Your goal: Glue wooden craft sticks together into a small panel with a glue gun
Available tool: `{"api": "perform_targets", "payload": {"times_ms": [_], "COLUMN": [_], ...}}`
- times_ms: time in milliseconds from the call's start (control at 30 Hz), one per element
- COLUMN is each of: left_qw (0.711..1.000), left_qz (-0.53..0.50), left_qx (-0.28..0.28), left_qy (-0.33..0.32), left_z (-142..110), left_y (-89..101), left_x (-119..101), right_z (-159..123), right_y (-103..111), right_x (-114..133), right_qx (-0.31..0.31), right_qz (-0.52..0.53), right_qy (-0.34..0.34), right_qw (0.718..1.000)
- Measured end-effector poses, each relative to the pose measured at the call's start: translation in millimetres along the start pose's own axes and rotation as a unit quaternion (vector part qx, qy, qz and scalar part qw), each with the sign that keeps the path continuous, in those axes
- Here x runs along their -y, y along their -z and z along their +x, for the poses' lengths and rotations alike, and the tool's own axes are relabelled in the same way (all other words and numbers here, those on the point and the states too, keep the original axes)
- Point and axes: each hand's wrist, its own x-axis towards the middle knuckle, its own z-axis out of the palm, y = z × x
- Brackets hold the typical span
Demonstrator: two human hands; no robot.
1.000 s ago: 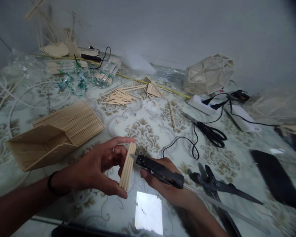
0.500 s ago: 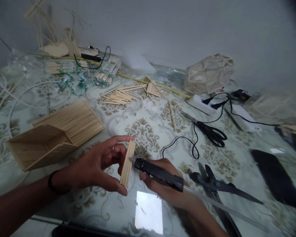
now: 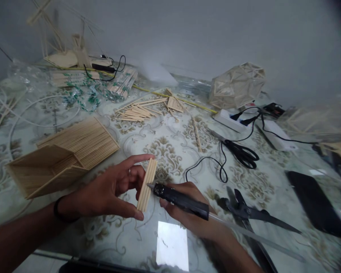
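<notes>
Above the near edge of the glossy floral tabletop [image 3: 125, 250], our left hand [image 3: 108, 191] clamps a small pale wooden-stick panel [image 3: 146, 185] between thumb and forefinger; our right hand [image 3: 194, 225] wraps its fingers around a black glue gun [image 3: 182, 201], tip at the panel. A black two-armed tool [image 3: 245, 212] lies toward the right edge, a tan stick-built box [image 3: 79, 142] toward the left. Beyond, a thin black cord [image 3: 207, 157] lies before black-handled scissors [image 3: 233, 148]; loose pale sticks [image 3: 138, 113] spread farther back.

The left hand [image 3: 106, 193] is pinching a row of wooden sticks [image 3: 145, 192] endwise; the right hand [image 3: 191, 220] is pointing a black glue gun [image 3: 182, 200] at them.
</notes>
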Motion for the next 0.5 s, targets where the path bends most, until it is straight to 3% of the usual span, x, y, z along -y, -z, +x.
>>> {"api": "perform_targets", "payload": {"times_ms": [200, 500], "left_qw": [0.999, 0.998], "left_qz": [0.042, 0.057], "left_qx": [0.001, 0.034], "left_qy": [0.019, 0.014], "left_z": [-3.5, -3.7], "left_y": [-1.2, 5.6], "left_x": [-5.6, 2.7], "right_z": [1.8, 0.9], "right_y": [4.3, 10.2], "right_x": [0.7, -1.7], "right_qx": [-0.037, -0.074], "right_qz": [-0.039, -0.065], "right_qy": [-0.034, -0.053], "right_qw": [0.998, 0.994]}}
